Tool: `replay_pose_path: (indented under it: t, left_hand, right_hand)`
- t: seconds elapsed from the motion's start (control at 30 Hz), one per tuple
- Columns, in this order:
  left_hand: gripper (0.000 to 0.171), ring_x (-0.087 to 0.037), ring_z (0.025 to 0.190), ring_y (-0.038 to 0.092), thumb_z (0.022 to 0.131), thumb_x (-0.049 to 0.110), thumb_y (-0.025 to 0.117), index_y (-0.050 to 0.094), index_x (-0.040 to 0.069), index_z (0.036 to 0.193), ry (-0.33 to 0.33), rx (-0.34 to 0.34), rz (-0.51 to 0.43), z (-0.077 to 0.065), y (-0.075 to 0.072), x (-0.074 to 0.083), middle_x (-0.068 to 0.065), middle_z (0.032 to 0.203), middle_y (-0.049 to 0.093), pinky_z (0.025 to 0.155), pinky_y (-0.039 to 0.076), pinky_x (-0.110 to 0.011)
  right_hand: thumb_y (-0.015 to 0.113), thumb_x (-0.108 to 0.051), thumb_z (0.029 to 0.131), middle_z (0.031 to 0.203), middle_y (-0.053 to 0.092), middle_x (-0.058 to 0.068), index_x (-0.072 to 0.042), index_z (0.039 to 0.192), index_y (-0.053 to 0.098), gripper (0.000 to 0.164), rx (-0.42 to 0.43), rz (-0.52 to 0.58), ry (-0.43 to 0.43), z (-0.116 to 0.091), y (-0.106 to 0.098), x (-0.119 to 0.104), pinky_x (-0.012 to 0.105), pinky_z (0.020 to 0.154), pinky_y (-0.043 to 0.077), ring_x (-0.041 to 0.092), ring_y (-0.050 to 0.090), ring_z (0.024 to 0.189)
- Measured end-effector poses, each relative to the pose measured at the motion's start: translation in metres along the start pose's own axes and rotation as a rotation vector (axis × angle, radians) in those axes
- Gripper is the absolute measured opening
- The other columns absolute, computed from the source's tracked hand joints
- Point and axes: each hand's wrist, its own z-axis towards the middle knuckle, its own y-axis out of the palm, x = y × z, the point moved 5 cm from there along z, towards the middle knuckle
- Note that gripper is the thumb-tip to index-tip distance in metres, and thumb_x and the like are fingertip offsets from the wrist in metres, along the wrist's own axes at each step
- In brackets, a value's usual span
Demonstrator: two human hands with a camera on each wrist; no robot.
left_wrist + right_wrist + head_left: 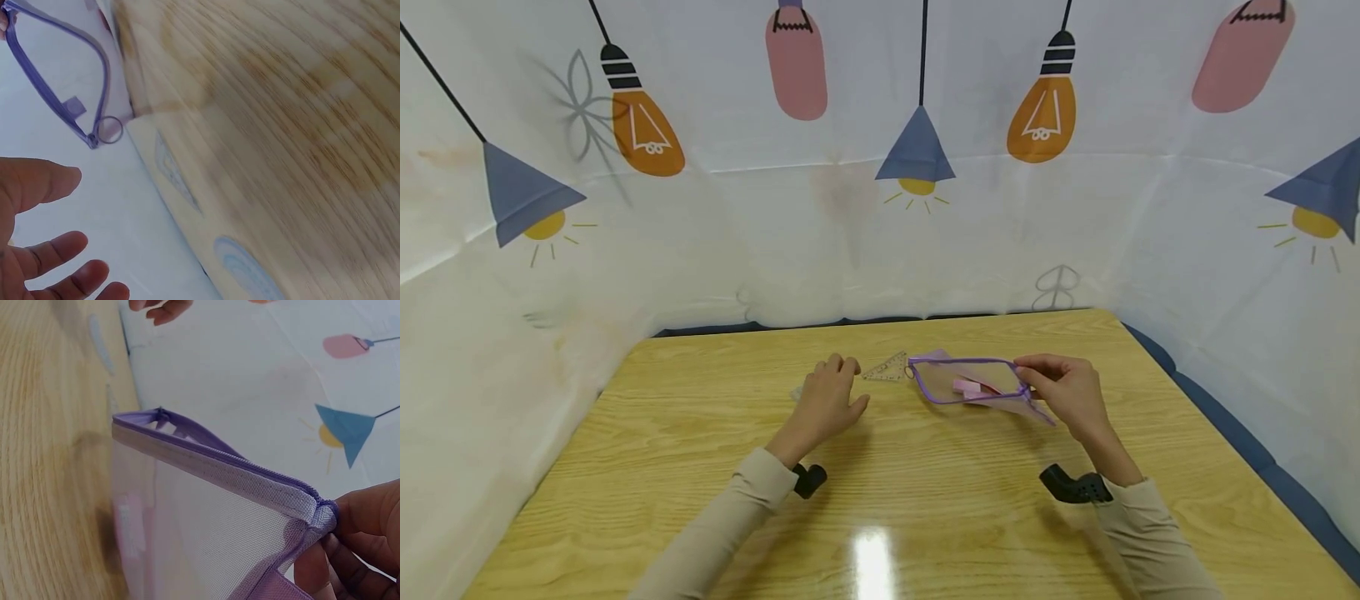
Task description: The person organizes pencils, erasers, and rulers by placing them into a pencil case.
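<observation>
A purple mesh zipper pouch (967,403) hangs with its zip undone, and a pink item (967,387) shows inside it. My right hand (1070,398) pinches the pouch's top corner at the zip end, seen close in the right wrist view. My left hand (827,402) hovers over the table with fingers spread and holds nothing. Just right of its fingers lies a clear set square (889,367). A clear protractor (245,269) rests near it in the left wrist view; in the head view it is mostly hidden behind the left hand.
The wood-grain table (880,467) carries these things. Behind it hangs a white cloth (760,242) printed with lamps and bulbs. A dark blue edge (1232,433) runs along the table's right side. Black wrist mounts (1075,486) sit at the sleeves.
</observation>
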Motion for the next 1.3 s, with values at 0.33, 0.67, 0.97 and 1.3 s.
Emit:
replay_pose_path:
  t: [0.33, 0.67, 0.97, 1.3]
  left_hand:
    - [0.043, -0.034, 0.086, 0.049, 0.087, 0.020, 0.074, 0.053, -0.003, 0.116, -0.075, 0.020, -0.017, 0.002, -0.002, -0.027, -0.019, 0.103, 0.049, 0.068, 0.045, -0.047]
    - [0.045, -0.039, 0.097, 0.048, 0.091, 0.022, 0.068, 0.050, -0.006, 0.123, -0.181, -0.083, -0.043, 0.007, 0.006, -0.053, -0.022, 0.115, 0.047, 0.076, 0.045, -0.049]
    - [0.046, -0.037, 0.097, 0.046, 0.093, 0.024, 0.066, 0.049, -0.005, 0.124, -0.222, -0.147, -0.059, 0.010, 0.011, -0.061, -0.023, 0.117, 0.046, 0.078, 0.044, -0.048]
    - [0.048, -0.038, 0.103, 0.047, 0.094, 0.025, 0.064, 0.048, -0.007, 0.126, -0.281, -0.225, 0.009, 0.016, 0.021, -0.062, -0.023, 0.118, 0.047, 0.080, 0.046, -0.051]
  right_hand:
    - [0.068, -0.014, 0.092, 0.093, 0.069, 0.023, 0.005, 0.104, 0.072, 0.023, -0.004, -0.003, -0.019, 0.004, 0.000, -0.002, 0.030, 0.060, 0.056, 0.008, 0.066, 0.071]
    - [0.069, -0.016, 0.092, 0.094, 0.069, 0.022, 0.004, 0.105, 0.072, 0.024, -0.011, 0.003, -0.010, 0.004, 0.000, -0.002, 0.032, 0.061, 0.057, 0.009, 0.066, 0.072]
    - [0.068, -0.014, 0.092, 0.094, 0.069, 0.024, 0.005, 0.104, 0.072, 0.023, -0.017, -0.010, -0.014, 0.004, 0.001, 0.000, 0.030, 0.060, 0.056, 0.009, 0.066, 0.070]
    - [0.068, -0.015, 0.092, 0.093, 0.069, 0.023, 0.005, 0.104, 0.072, 0.023, -0.016, -0.012, -0.007, 0.003, 0.002, 0.002, 0.035, 0.062, 0.057, 0.009, 0.066, 0.071]
